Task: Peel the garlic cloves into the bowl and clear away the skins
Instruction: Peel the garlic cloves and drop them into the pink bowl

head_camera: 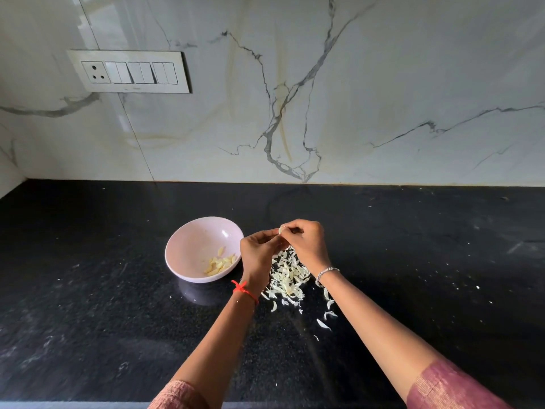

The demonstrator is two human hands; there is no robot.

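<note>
A person's left hand and right hand both pinch a single garlic clove at the fingertips. They hold it above the black counter, just right of the pink bowl and over a heap of skins. The likely slip from here is that the clove pops free and drops among the skins instead of into the bowl. A careless sweep could also scatter the light flakes trailing toward the counter's front. The clove looks small and pale, mostly hidden by fingers. The peeled cloves in the bowl lie bare and yellowish.
</note>
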